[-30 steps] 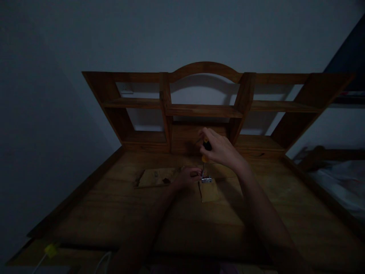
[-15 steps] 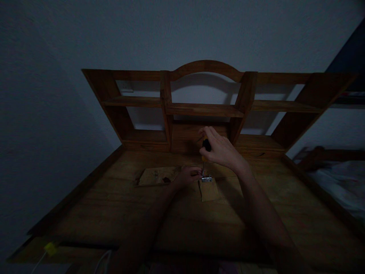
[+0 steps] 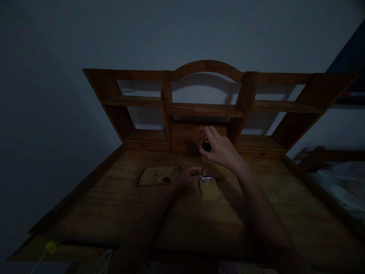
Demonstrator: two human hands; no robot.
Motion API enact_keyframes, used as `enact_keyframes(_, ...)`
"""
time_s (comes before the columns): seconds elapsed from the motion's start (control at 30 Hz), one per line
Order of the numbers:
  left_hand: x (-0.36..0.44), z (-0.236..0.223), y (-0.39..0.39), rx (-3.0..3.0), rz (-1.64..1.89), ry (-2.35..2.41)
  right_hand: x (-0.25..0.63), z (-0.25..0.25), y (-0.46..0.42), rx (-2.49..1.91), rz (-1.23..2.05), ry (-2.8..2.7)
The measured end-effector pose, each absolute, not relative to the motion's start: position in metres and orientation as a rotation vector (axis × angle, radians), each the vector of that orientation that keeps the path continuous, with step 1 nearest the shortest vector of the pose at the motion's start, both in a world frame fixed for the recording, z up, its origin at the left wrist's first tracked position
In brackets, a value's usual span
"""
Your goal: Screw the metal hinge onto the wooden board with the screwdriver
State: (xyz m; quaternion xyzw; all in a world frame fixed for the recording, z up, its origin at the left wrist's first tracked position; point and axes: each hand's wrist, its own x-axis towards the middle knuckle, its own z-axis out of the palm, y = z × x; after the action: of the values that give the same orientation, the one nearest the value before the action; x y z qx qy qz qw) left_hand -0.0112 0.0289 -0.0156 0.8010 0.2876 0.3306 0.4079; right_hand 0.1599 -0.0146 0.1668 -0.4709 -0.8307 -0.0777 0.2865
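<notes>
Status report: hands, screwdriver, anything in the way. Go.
Right hand gripping screwdriver, near upright, shaft down to metal piece. Left hand close beside shaft, hold unclear. Nothing else seen crowding the shaft.

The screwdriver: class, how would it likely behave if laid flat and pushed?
The screwdriver would probably stay stiff, given its thin, straight shaft. It might feel handle-heavy, since the handle looks much thicker. Rolling is harder to judge: the right hand partly covers it.

No text, label, brand, number or sign can be read; the screwdriver handle [image 3: 205,146] and small metal piece [image 3: 207,179] are too dim to tell; likewise the yellow piece [image 3: 51,247] at near left.
</notes>
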Motion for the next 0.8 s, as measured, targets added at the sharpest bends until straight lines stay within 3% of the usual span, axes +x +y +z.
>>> enact_keyframes(0.33,-0.0126,-0.0151,0.0293,2.029,0.827,0.707,0.1635,0.1691,-0.0132,-1.183,-0.136,-2.253)
enact_keyframes(0.53,-0.0127,-0.0137,0.0287,2.053,0.811,0.744,0.1591,0.1635,-0.0093,-1.307,-0.264,-2.204)
enact_keyframes(0.8,-0.012,-0.0197,0.0311,2.031,0.841,0.711,0.1637,0.169,-0.0151,-1.216,-0.139,-2.25)
